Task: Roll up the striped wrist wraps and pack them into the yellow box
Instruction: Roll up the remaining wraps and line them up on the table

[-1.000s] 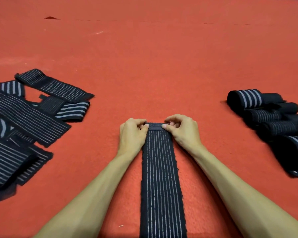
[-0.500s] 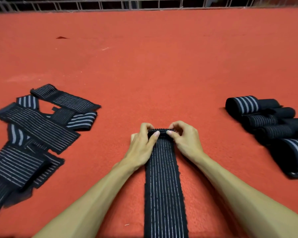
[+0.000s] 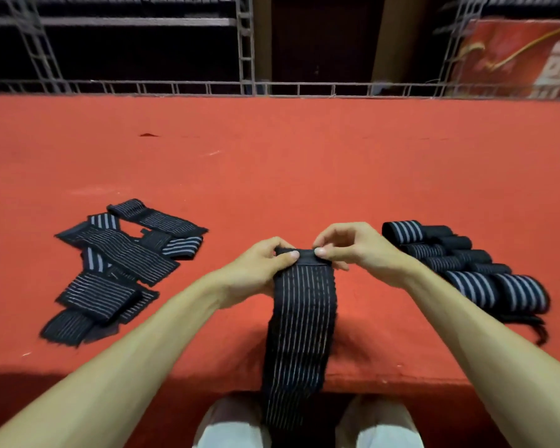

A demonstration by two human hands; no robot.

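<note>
Your left hand (image 3: pixel 259 270) and right hand (image 3: pixel 356 250) are both pinched on the far end of one striped wrist wrap (image 3: pixel 299 324), thumbs on top and pressing a small started roll (image 3: pixel 301 256) between them, the other fingers curled behind it; the hands sit close together, near the centre of view, raised slightly off the red mat (image 3: pixel 304 176); the unrolled length of that wrap runs straight toward you at 6 o'clock, drapes over the near edge of the mat and hangs down between your knees (image 3: pixel 379 425); at 9 o'clock from your hands, well apart from them, lies a loose pile of flat wraps (image 3: pixel 120 263), overlapping one another at mixed angles; at 3 o'clock, just beside your right wrist, lies a cluster of rolled wraps (image 3: pixel 466 266), packed side by side and touching; the yellow box does not show anywhere in this view; at 12 o'clock, beyond the far edge of the mat, stands a metal railing (image 3: pixel 272 87) with dark shelving behind it, and a red banner (image 3: pixel 514 56) at about 1 o'clock.
</note>
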